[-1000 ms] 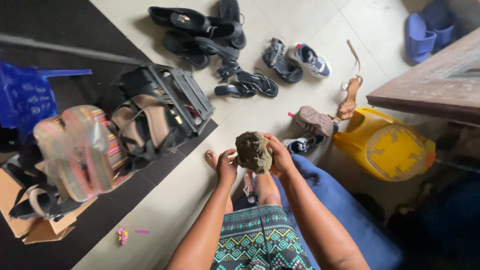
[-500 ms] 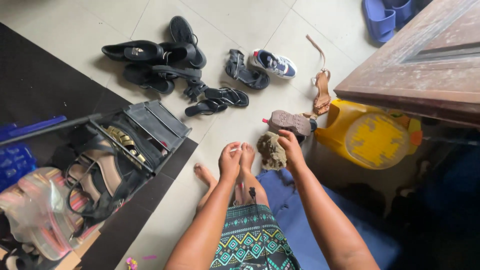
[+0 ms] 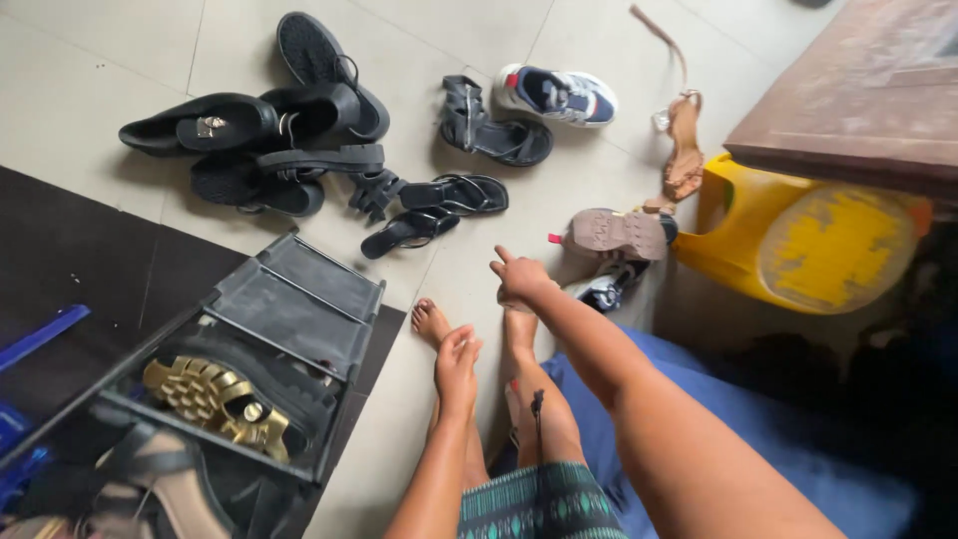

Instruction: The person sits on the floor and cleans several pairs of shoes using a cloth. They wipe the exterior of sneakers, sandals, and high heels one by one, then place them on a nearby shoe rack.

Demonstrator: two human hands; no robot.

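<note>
My right hand (image 3: 519, 277) is stretched out over the tiled floor (image 3: 90, 90), fingers loosely curled with the forefinger and thumb sticking out, holding nothing. Nearest to it is the overturned shoe with the tan ridged sole (image 3: 619, 234), lying just beside my knuckles toward the floor's right edge, with a dark sneaker (image 3: 606, 290) tucked under it. My left hand (image 3: 457, 361) hangs over my left shin, fingers together and relaxed, also empty, just short of my left foot (image 3: 429, 321).

Behind the tan-soled shoe a yellow plastic jerrycan (image 3: 808, 245) lies on its side, its round worn yellow face turned up, wedged beneath the corner of a brown wooden table (image 3: 858, 100). A tan strappy heel (image 3: 684, 150) lies by the can's far edge. Further up the floor sit a white, navy and red sneaker (image 3: 559, 95), a black sandal (image 3: 489, 125), a pair of thin black strappy sandals (image 3: 439, 210), and a cluster of black shoes (image 3: 259, 130), one with a metal buckle.

At the floor's lower left, on the dark mat (image 3: 70, 260), a black shoe rack (image 3: 289, 309) leans, holding a gold chunky sandal (image 3: 215, 399).
</note>
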